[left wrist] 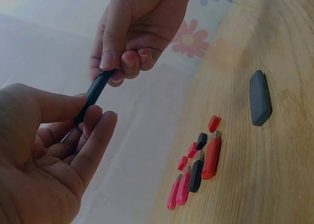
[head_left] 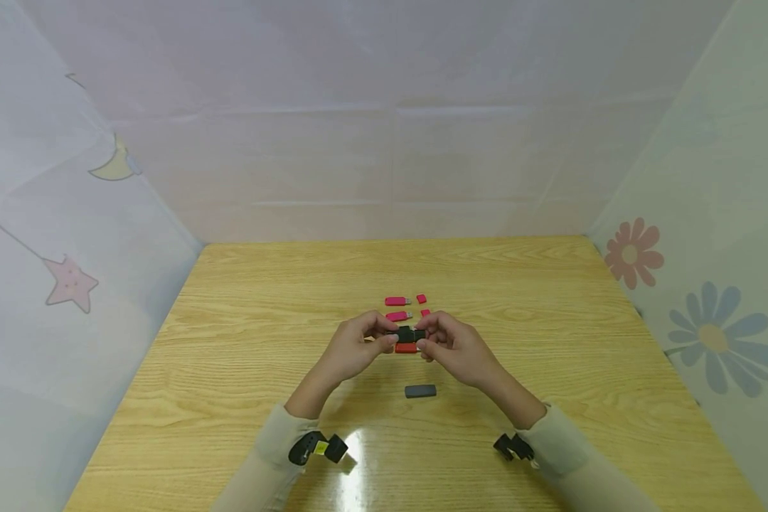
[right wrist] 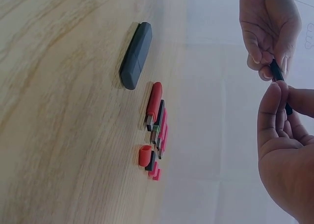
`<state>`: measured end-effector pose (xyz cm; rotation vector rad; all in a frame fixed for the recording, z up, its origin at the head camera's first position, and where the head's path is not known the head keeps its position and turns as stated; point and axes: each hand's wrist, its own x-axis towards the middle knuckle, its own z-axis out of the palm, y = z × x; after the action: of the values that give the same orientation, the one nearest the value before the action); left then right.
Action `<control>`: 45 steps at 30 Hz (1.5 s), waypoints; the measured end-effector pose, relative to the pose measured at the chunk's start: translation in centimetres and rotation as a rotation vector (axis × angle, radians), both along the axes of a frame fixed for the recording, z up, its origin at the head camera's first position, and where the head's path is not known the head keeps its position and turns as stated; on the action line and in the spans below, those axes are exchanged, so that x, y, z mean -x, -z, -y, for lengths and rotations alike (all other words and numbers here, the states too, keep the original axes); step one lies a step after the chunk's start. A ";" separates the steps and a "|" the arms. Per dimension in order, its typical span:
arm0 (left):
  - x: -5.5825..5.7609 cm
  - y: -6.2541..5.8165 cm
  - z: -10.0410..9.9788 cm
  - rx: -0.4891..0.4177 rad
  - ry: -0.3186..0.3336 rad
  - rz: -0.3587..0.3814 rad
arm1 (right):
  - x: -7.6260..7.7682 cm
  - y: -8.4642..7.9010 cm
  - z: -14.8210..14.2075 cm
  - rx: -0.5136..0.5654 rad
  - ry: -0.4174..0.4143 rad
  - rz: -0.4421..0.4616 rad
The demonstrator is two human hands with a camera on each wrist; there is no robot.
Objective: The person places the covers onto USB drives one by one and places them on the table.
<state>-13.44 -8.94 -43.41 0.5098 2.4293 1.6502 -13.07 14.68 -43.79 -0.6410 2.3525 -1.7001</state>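
Above the middle of the table, a black USB flash drive (left wrist: 94,94) is held between both hands. My left hand (head_left: 353,347) pinches one end between thumb and fingers, and my right hand (head_left: 461,353) pinches the other. The fingertips partly cover the drive, so whether its cap is fully on cannot be seen. Under the hands lie an uncapped red flash drive (left wrist: 211,158) with its red cap (left wrist: 214,123), and an uncapped black flash drive (left wrist: 196,176) with its black cap (left wrist: 201,140).
Two uncapped pink flash drives (head_left: 395,301) lie farther back, with pink caps (head_left: 422,299) to their right. A dark grey flash drive (head_left: 420,391), its connector not showing, lies nearer the front. Patterned cloth walls (head_left: 390,171) border the wooden table (head_left: 243,320).
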 end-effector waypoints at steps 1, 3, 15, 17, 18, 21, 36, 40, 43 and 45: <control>0.0 0.0 0.0 -0.001 0.000 0.001 | 0.0 0.0 0.0 0.002 0.002 0.003; 0.0 0.0 -0.1 -0.003 0.002 0.002 | -0.1 -0.1 0.0 0.002 0.006 0.008; -0.2 -0.2 -0.4 0.025 0.014 -0.001 | -0.2 0.0 -0.1 -0.004 0.017 0.013; -0.2 -0.2 -0.4 0.032 0.019 -0.010 | -0.1 0.0 -0.1 -0.007 0.017 0.015; -0.2 -0.3 -0.4 0.034 0.021 -0.014 | -0.1 0.0 -0.1 -0.007 0.017 0.015; -0.2 -0.3 -0.5 0.036 0.026 -0.018 | -0.1 0.0 -0.1 -0.009 0.018 0.015; -0.3 -0.3 -0.6 0.008 0.028 0.009 | -0.5 -0.2 0.1 -0.019 0.008 -0.039; -0.3 -0.3 -0.6 -0.004 0.029 0.018 | -0.6 -0.3 0.2 -0.013 0.004 -0.043; -0.3 -0.2 -0.7 -0.005 0.031 0.017 | -0.6 -0.3 0.1 -0.014 0.006 -0.047; -0.4 -0.2 -0.7 -0.011 0.031 0.023 | -0.6 -0.3 0.1 -0.019 0.007 -0.050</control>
<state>-13.08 -8.26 -43.20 0.5243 2.3857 1.6489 -12.51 14.55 -43.51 -0.6810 2.4039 -1.6816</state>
